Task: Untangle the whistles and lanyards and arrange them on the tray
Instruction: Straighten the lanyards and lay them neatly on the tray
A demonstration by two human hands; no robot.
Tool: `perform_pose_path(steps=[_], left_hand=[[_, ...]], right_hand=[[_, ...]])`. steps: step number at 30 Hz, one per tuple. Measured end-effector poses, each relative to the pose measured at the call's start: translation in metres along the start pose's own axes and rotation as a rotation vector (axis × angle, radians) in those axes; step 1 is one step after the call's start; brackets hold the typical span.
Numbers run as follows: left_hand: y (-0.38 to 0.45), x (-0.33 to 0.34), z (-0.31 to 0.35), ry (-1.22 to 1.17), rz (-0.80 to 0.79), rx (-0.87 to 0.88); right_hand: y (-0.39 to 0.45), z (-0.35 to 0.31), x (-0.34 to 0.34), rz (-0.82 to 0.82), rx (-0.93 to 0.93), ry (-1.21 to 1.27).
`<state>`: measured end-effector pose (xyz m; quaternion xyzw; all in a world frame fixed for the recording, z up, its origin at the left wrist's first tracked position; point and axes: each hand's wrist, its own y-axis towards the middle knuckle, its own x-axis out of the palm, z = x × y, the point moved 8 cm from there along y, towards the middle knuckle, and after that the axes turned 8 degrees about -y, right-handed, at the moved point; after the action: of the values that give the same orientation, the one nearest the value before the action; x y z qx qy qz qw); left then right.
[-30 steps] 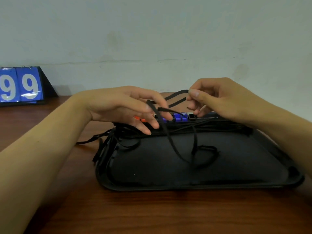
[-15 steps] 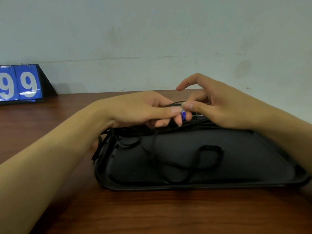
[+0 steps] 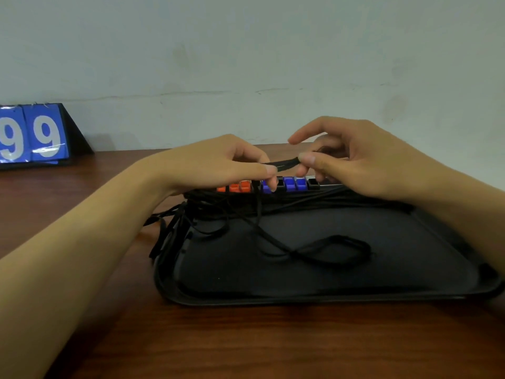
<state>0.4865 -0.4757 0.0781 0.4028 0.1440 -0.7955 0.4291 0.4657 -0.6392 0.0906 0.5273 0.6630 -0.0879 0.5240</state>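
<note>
A black lanyard (image 3: 282, 163) is being pinched taut between the left hand (image 3: 218, 165) and right hand (image 3: 355, 160), its long axis running left-right above the far rim of the tray (image 3: 300, 298). Since half a second ago, the hands are being drawn apart, uncovering the whistles (image 3: 276, 184) lined along that rim.

We see the left hand (image 3: 218, 165) and right hand (image 3: 352, 162) pinching one black lanyard (image 3: 284, 163) between them, above the far edge of the black tray (image 3: 300, 296). Orange, blue and black whistles (image 3: 273, 185) sit in a row there. Loose cords (image 3: 330, 250) lie on the tray.
</note>
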Motion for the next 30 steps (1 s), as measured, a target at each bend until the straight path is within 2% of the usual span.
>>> perform_pose_path(steps=[5,10,16,23,30], left_hand=[[-0.003,0.005,-0.001,-0.408,-0.100,-0.054],[0.000,0.025,0.002,-0.452,-0.184,-0.085],[0.001,0.038,0.006,-0.470,-0.238,-0.032],[-0.001,0.009,-0.005,-0.481,-0.138,-0.047],[-0.003,-0.011,-0.021,-0.434,-0.075,-0.096]], right_hand=[[0.000,0.000,-0.005,0.039,0.011,0.022],[-0.002,-0.008,-0.001,0.042,-0.036,0.072],[-0.002,-0.007,-0.001,0.076,-0.068,0.020],[0.003,0.003,-0.014,0.108,-0.012,-0.028],[0.005,0.025,-0.030,0.145,0.096,-0.207]])
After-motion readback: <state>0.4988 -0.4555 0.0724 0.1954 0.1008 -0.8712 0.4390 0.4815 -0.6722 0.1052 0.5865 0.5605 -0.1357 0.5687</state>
